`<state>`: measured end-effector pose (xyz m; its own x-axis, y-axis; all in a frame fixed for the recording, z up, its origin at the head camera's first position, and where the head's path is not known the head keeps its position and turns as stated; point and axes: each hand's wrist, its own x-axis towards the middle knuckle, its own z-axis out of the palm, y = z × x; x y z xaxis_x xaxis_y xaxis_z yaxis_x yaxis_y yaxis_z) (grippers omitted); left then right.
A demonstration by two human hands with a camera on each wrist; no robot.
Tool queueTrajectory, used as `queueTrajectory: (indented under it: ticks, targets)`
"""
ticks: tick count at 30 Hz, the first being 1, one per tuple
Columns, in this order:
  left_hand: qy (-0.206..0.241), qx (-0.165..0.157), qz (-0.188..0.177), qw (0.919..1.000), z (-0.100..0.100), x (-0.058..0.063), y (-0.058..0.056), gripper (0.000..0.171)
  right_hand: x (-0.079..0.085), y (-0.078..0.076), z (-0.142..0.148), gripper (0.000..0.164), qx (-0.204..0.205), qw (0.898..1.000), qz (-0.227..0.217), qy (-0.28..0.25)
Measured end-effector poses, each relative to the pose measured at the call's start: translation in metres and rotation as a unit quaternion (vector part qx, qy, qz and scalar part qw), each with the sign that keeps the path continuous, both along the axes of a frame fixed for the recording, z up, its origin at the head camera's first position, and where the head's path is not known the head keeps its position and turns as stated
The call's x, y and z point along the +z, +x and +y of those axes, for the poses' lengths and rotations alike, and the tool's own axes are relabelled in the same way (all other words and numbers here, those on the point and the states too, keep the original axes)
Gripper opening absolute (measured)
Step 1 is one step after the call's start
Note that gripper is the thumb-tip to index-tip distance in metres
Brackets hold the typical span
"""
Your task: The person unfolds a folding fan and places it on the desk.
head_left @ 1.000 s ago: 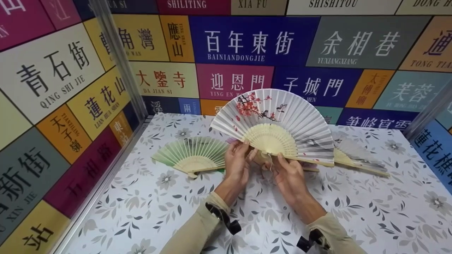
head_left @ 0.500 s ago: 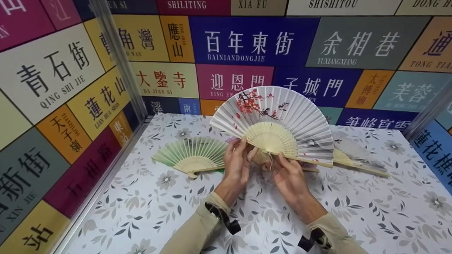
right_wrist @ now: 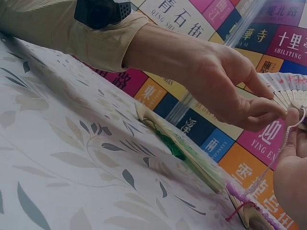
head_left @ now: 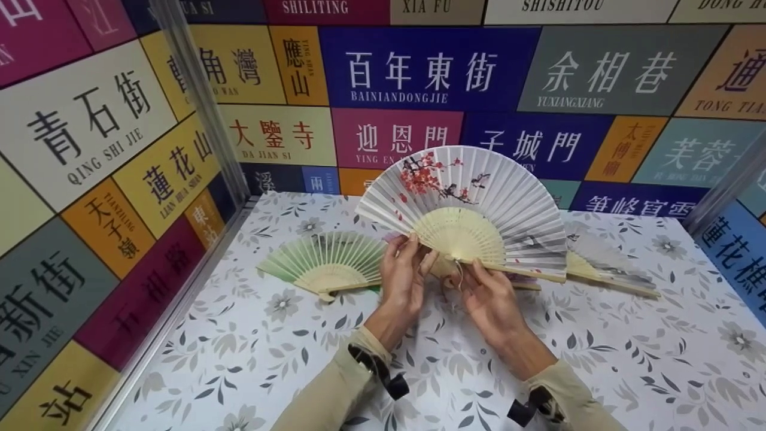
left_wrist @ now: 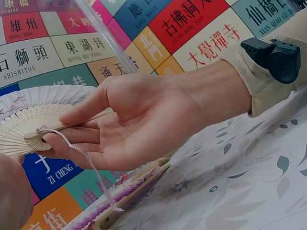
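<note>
A white folding fan (head_left: 508, 197) is spread wide above the table, with red blossoms and small birds painted on it. At its left edge, my left hand (head_left: 402, 275) pinches the pale slatted ribs between thumb and fingers. My right hand (head_left: 494, 302) pinches the right-hand guard stick close to the pivot. From the pivot hangs a thin pale cord (left_wrist: 86, 153), seen in the left wrist view beside the right hand's fingers. In the right wrist view, the left hand (right_wrist: 216, 76) reaches across to the ribs.
On the flower-patterned table (head_left: 287, 371), a green fan (head_left: 332, 263) lies spread at left and a greyish-white fan (head_left: 604, 266) at right. A purple fan (left_wrist: 129, 199) lies between them, mostly hidden behind the hands. Panels of coloured signs (head_left: 431, 72) rise at the back and sides.
The held fan has risen and tilted up slightly since a second ago, and has hardly moved over the last half second. Both hands keep their grip.
</note>
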<state>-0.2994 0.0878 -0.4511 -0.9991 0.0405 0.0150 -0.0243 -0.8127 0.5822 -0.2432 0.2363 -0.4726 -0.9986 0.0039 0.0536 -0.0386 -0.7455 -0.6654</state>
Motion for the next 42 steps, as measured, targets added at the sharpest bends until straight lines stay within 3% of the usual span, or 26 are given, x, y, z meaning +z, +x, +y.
queueTrajectory:
  ticks: [14, 26, 36, 42]
  targets:
    - [0.0, 0.003, -0.018, 0.9998, 0.006, -0.001, 0.004, 0.016, -0.002, 0.014, 0.005, 0.022, -0.001, 1.0, -0.015, 0.018]
    - [-0.013, -0.037, -0.02, 0.999, 0.019, -0.008, 0.012, 0.028, -0.011, 0.032, 0.019, 0.02, -0.018, 0.999, -0.024, 0.039]
    - [-0.056, -0.041, -0.034, 0.997, 0.043, -0.022, 0.024, 0.03, -0.019, 0.055, 0.038, 0.023, -0.057, 0.996, -0.047, 0.052]
    - [-0.064, -0.058, -0.049, 0.995, 0.061, -0.033, 0.033, 0.022, -0.023, 0.072, 0.051, 0.027, -0.082, 0.992, -0.067, 0.071]
